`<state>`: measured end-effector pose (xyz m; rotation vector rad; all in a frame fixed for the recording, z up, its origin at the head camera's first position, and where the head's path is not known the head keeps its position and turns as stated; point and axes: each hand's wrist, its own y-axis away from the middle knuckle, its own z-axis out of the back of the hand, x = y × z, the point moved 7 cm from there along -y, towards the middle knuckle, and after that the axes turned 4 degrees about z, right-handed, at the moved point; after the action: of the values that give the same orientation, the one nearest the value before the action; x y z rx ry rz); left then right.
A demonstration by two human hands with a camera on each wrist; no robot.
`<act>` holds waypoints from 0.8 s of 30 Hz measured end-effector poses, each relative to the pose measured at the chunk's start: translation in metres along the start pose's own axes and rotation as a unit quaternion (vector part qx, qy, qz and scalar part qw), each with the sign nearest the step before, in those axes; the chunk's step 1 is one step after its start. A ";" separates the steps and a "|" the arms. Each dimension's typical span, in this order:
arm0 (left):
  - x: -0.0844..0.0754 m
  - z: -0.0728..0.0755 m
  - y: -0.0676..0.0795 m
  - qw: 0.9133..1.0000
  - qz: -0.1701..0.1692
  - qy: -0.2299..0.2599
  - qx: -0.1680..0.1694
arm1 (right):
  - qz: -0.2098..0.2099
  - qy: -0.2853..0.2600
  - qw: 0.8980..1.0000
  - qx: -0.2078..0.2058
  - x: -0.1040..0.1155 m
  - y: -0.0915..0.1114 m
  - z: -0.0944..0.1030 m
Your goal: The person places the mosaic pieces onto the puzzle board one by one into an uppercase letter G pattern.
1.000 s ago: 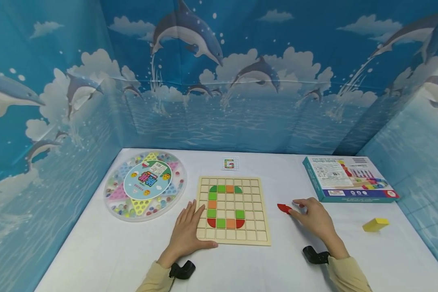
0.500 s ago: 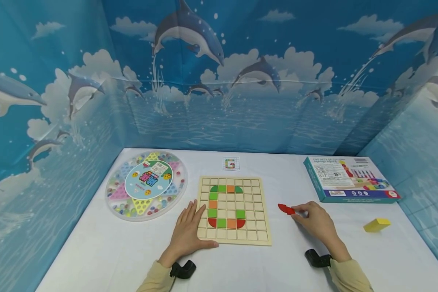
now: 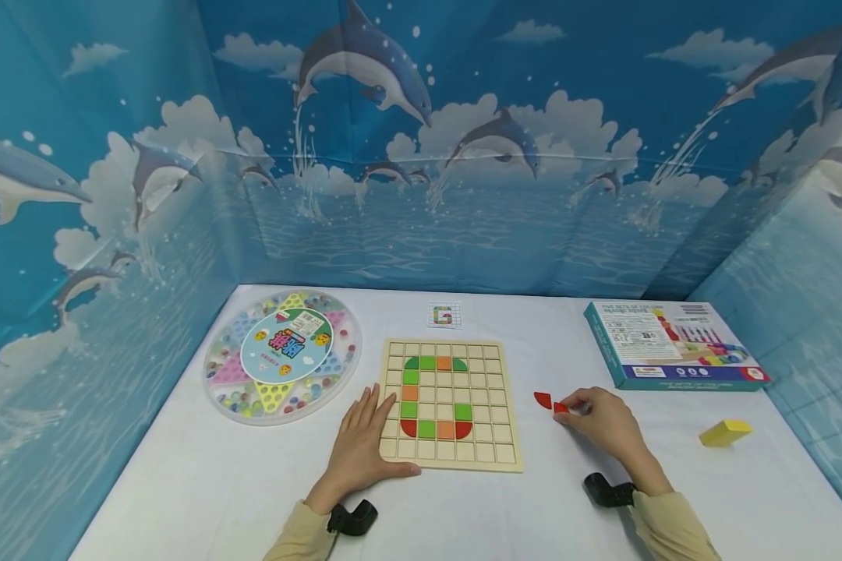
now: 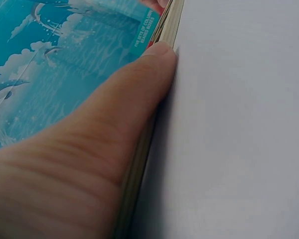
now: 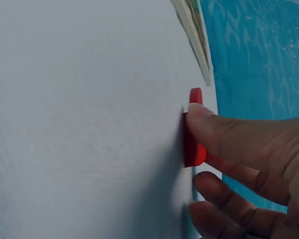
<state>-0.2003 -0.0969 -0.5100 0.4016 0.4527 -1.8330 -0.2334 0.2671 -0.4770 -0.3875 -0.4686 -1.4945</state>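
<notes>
A square wooden grid board (image 3: 484,461) lies in the middle of the table, with green, orange and red tiles set in its cells. My left hand (image 3: 362,444) rests with straight fingers along the board's left side, its thumb (image 4: 139,79) against the near edge. To the right of the board, my right hand (image 3: 603,421) pinches a red quarter-round tile (image 5: 193,149) between thumb and forefinger, low over the white cloth. A second red quarter-round tile (image 3: 543,400) lies just left of it, a narrow gap between them.
Behind the board lies a small pattern card (image 3: 445,315). A round marble game board (image 3: 281,358) is on the left. A teal game box (image 3: 673,343) lies at the back right, and a yellow block (image 3: 724,432) stands in front of it.
The two red tiles, touching or overlapping in the earlier views, now show a gap. My right fingers, apart a second ago, have come together on the nearer tile. The left hand stays put.
</notes>
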 end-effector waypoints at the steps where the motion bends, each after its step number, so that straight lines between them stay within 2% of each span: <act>1: 0.000 0.000 0.000 1.000 0.000 0.000 0.000 | -0.007 -0.006 1.000 0.004 -0.001 0.001 0.001; 5: 0.000 -0.001 0.000 1.000 -0.003 0.000 0.000 | -0.015 -0.014 1.000 0.006 0.000 0.004 0.006; 11: 0.001 0.000 0.001 1.000 -0.002 -0.002 -0.003 | 0.032 -0.024 0.999 -0.034 0.024 -0.003 0.008; 16: 0.001 0.000 0.000 1.000 -0.001 -0.005 -0.003 | 0.087 -0.056 0.994 -0.043 0.058 -0.015 -0.010; 24: 0.001 -0.001 0.000 1.000 -0.003 -0.002 -0.003 | 0.133 -0.098 0.986 -0.007 0.101 -0.032 -0.044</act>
<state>-0.2009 -0.0970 -0.5110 0.3930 0.4565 -1.8367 -0.2615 0.1562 -0.4630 -0.5881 -0.5395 -1.2070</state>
